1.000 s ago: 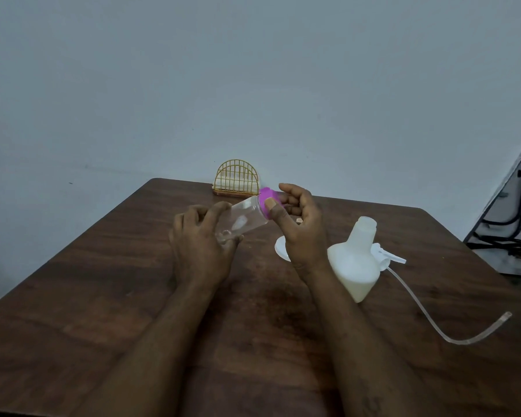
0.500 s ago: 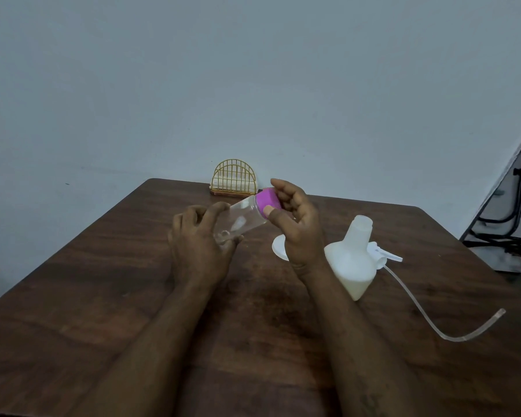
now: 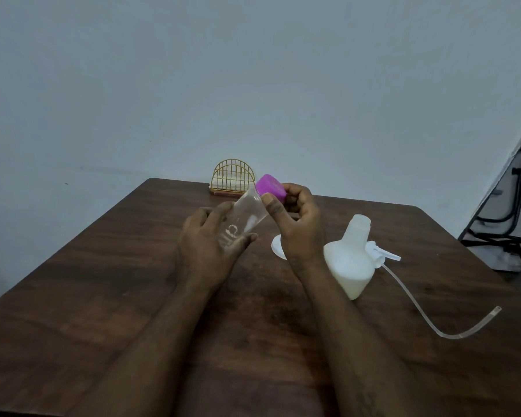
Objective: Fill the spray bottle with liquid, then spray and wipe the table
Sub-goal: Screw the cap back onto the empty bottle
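Spill risks, then vessels, each from largest to smallest.

**Risks.**
- Table (image 3: 103, 296): liquid would likely run across the wood if the clear bottle (image 3: 247, 218), held tilted in the air above it, lost its cap with a jerk.
- Spray bottle (image 3: 348, 260): it stands on the table close to the right forearm with its neck open. A sweep of that arm could probably knock it over.
- Trigger head (image 3: 385, 254) and tube (image 3: 418, 305): they lie just beside the spray bottle on its right, and the loose tube could snag and drag.
- Purple cap (image 3: 270, 188): once free, it may slip from the fingers and roll.

**Hands.** Left hand (image 3: 208, 245) wraps the lower body of the clear bottle. Right hand (image 3: 298, 224) pinches the purple cap between thumb and curled fingers.

**Vessels.**
- The spray bottle is milky white, so its fill cannot be read.
- The clear bottle shows only glints and no definite liquid level.
- A wire rack (image 3: 233, 179) at the far edge holds what look like pale napkins.
- A white round piece (image 3: 276, 246), perhaps a funnel, lies half hidden behind the right wrist.
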Motion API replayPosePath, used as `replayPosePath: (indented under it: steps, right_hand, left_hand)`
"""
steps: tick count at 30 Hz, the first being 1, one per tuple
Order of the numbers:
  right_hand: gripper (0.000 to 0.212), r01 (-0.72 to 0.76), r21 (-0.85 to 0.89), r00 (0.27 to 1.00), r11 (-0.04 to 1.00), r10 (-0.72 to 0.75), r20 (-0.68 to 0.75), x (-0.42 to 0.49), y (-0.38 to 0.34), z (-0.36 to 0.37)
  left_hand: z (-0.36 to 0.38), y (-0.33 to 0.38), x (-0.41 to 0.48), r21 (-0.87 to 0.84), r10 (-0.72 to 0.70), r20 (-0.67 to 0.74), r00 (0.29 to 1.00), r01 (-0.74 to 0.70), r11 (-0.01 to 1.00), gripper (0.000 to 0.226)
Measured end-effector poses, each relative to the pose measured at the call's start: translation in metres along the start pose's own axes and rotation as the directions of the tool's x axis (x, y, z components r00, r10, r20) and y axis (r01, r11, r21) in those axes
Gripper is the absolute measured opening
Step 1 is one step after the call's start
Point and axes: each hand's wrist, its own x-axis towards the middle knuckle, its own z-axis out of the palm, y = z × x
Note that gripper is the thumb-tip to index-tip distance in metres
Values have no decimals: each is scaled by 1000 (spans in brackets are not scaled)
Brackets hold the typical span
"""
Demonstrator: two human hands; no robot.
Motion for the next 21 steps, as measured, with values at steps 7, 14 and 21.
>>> replayPosePath:
  steps: [7, 14, 21]
  right_hand:
    - [51, 1, -44, 999, 999, 1, 44, -7, -2, -2]
    - [28, 70, -273, 994, 960, -44, 101, -17, -4, -22]
    - [11, 104, -386, 991, 917, -64, 115, -42, -15, -59]
  left_hand:
    - [-3, 12, -4, -231, -19, 98, 995, 41, 972, 79]
    - [2, 6, -6, -243, -60, 162, 985, 99, 965, 85]
    - [-1, 14, -17, -170, 6, -255, 967, -51, 984, 88]
